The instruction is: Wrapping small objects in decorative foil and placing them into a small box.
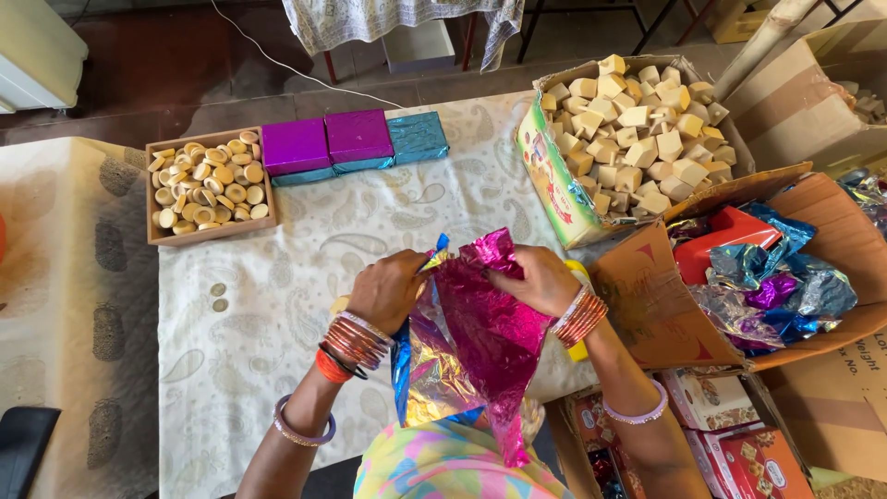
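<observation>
Patterned tablecloth (pixel 277 277); both hands' fingers (pixel 407 273) grasping pink foil (pixel 494 323), fingertips hidden behind it.

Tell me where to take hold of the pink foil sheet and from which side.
Grip the pink foil sheet along its top edge, coming from above, as the left hand and right hand do. It hangs limp and crinkled below them, so pinching the two upper corners probably keeps it spread.

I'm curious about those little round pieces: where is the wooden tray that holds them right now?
The wooden tray sits at the far left of the patterned cloth in the head view, just left of the purple wrapped boxes, well beyond the left hand.
</observation>
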